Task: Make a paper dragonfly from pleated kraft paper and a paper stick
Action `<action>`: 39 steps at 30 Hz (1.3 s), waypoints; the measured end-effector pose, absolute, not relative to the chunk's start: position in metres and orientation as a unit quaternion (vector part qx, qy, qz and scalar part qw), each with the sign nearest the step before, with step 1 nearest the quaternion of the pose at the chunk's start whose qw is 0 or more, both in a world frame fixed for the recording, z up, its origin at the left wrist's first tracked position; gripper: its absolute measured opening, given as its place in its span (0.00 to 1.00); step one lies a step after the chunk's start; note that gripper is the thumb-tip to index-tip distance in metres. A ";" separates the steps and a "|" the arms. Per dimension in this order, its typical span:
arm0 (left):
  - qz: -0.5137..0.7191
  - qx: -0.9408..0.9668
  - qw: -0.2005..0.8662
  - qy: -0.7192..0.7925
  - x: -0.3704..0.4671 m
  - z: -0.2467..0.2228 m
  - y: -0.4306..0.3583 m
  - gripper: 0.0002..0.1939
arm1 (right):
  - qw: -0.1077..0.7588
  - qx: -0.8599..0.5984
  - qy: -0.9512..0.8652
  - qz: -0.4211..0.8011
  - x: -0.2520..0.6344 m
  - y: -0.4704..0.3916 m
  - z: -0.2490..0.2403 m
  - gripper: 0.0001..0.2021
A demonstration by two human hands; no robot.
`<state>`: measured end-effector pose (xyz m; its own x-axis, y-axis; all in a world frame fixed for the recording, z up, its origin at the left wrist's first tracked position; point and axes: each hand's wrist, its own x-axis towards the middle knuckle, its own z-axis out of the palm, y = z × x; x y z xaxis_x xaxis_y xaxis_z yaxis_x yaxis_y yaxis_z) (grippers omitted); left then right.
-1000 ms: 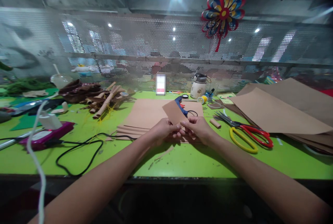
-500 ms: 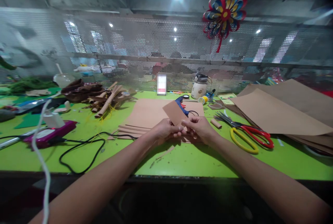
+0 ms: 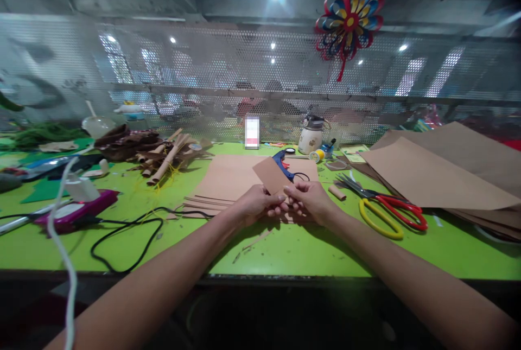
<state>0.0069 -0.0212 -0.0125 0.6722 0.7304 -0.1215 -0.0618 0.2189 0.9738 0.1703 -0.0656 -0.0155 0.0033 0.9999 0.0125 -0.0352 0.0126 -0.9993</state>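
Observation:
A small piece of brown kraft paper (image 3: 270, 175) is pinched between my two hands, tilted up above the table. My left hand (image 3: 259, 203) grips its lower edge with thumb on top and fingers curled beneath. Close beside it, my right hand (image 3: 309, 199) pinches the lower right corner, the fingertips nearly meeting. My fingers hide the paper's lower edge. Behind the hands lies a stack of brown paper sheets (image 3: 226, 173). A blue glue gun (image 3: 279, 160) with a red trigger rests on that stack, partly covered by the held piece.
Scissors (image 3: 380, 203) with red and yellow handles lie right, near a small paper roll (image 3: 337, 193). Large brown sheets (image 3: 439, 173) fill the far right. A purple power strip (image 3: 77, 211) and black cord (image 3: 126, 221) lie left. Rolled paper tubes (image 3: 171, 160) and a bottle (image 3: 311, 135) stand behind.
The view has shifted very slightly. Both hands keep their grip on the paper piece, with hardly any visible movement of the fingers.

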 end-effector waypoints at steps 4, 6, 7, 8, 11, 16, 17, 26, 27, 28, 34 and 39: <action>0.277 0.566 0.722 0.286 0.007 -0.013 -0.021 0.11 | 0.519 -0.484 -0.494 0.503 0.170 -0.067 -0.015 0.17; 0.275 0.565 0.727 0.278 0.007 -0.011 -0.022 0.11 | 0.519 -0.484 -0.502 0.495 0.171 -0.067 -0.016 0.17; 0.274 0.562 0.729 0.278 0.007 -0.010 -0.023 0.10 | 0.519 -0.484 -0.506 0.490 0.171 -0.067 -0.016 0.18; 0.274 0.558 0.731 0.281 0.006 -0.008 -0.024 0.10 | 0.521 -0.484 -0.508 0.485 0.171 -0.067 -0.016 0.18; 0.279 0.549 0.731 0.294 0.006 -0.005 -0.027 0.08 | 0.529 -0.479 -0.506 0.484 0.171 -0.067 -0.017 0.18; 0.280 0.552 0.732 0.284 0.007 -0.006 -0.028 0.06 | 0.533 -0.483 -0.500 0.483 0.169 -0.067 -0.016 0.17; 0.283 0.551 0.731 0.286 0.007 -0.006 -0.028 0.05 | 0.536 -0.484 -0.500 0.478 0.169 -0.067 -0.016 0.17; 0.280 0.549 0.721 0.316 0.007 -0.002 -0.032 0.06 | 0.555 -0.495 -0.495 0.449 0.171 -0.067 -0.010 0.17; 0.276 0.551 0.721 0.318 0.007 -0.002 -0.031 0.06 | 0.557 -0.496 -0.495 0.447 0.171 -0.067 -0.010 0.17; 0.274 0.550 0.721 0.319 0.007 -0.002 -0.031 0.06 | 0.559 -0.496 -0.495 0.444 0.171 -0.067 -0.010 0.17; 0.280 0.546 0.716 0.334 0.008 0.000 -0.033 0.08 | 0.575 -0.489 -0.509 0.414 0.170 -0.067 -0.009 0.16; 0.284 0.552 0.704 0.345 0.009 0.002 -0.035 0.08 | 0.574 -0.489 -0.498 0.428 0.171 -0.065 -0.011 0.17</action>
